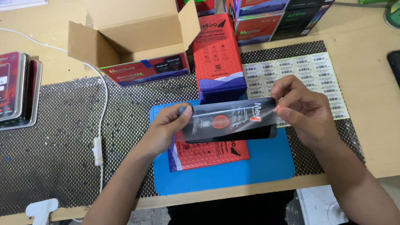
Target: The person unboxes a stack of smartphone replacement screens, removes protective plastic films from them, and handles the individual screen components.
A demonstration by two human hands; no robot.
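Observation:
A long dark glass screen protector [230,121] with a printed clear film on top is held flat above the blue mat [266,161]. My left hand [166,128] grips its left end, thumb on the top edge. At the right end, my right hand [302,109] pinches the film's corner by a small red tab. Under the protector lies a red padded envelope [206,153] on the mat.
A stack of red padded envelopes [217,57] stands behind the mat, beside an open cardboard box [132,38]. A sheet of barcode stickers [298,73] lies right. Packaged protectors [7,88] sit at left, a white cable [100,113] crosses the mesh mat, boxes line the back.

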